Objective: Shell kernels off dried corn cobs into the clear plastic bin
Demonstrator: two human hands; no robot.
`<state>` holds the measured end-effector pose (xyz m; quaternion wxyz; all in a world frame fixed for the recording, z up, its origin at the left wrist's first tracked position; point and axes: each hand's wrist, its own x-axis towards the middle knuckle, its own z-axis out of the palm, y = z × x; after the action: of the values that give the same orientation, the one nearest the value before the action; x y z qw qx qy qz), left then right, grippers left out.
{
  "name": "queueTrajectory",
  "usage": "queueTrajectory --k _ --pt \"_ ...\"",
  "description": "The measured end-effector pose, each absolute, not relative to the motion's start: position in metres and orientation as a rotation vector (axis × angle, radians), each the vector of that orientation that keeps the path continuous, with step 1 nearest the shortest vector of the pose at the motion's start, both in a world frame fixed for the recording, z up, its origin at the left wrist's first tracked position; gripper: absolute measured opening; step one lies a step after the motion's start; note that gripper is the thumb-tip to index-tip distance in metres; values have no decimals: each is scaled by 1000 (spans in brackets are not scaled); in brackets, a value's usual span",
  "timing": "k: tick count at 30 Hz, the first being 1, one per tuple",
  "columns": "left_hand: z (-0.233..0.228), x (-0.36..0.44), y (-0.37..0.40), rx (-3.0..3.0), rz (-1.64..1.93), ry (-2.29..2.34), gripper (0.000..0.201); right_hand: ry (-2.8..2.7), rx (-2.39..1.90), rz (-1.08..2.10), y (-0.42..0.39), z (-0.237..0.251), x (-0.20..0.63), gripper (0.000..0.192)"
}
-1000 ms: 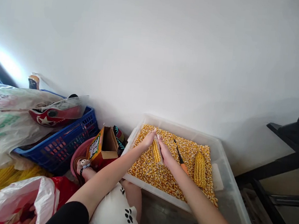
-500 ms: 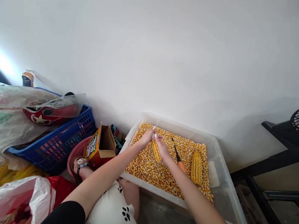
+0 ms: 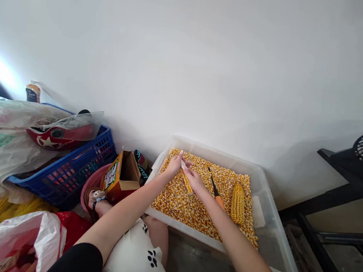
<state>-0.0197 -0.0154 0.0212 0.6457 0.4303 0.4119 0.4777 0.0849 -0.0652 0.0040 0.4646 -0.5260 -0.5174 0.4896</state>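
Observation:
An ear of corn (image 3: 187,184) with yellow kernels and a pale tip is tilted between my hands, above a bed of loose corn kernels (image 3: 176,211). My right hand (image 3: 195,182) is closed around the ear from its right side. At the upper left, my left hand (image 3: 174,165) has its fingers curled in at the pale tip; my hands partly hide the contact. A second ear of corn (image 3: 238,204) lies on the kernels at the right. Between it and my right hand rests a tool with a thin dark shaft and an orange handle (image 3: 219,201).
A translucent plastic bin (image 3: 282,242) holds the kernels, against the white wall. Left of it stand an open cardboard box (image 3: 119,175), a pink basin (image 3: 89,183) and a blue basket (image 3: 63,182) with bags and a red visor. A black metal frame (image 3: 328,190) is at right.
My left hand has shifted slightly left. My right hand has moved a little up and left with the ear of corn. The second ear and the tool stay put on the kernels.

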Motion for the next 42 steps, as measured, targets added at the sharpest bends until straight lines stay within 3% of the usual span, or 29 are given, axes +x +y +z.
queueTrajectory --k 12,21,29,38,42 --pt "33 -26 -18 1151 1180 1205 44 -949 -1314 1581 -69 18 80 47" --pt "27 -27 -10 1132 1213 1205 43 -880 -1356 1527 -63 10 85 41" --pt "32 -27 -10 1099 1241 1199 39 -1047 -1370 1505 -66 13 86 50" --pt "34 -24 -16 1086 1226 1067 33 -834 -1337 1630 -58 0 84 41" --pt "32 -27 -10 1039 1264 1124 31 -846 -1270 1694 -61 8 87 45"
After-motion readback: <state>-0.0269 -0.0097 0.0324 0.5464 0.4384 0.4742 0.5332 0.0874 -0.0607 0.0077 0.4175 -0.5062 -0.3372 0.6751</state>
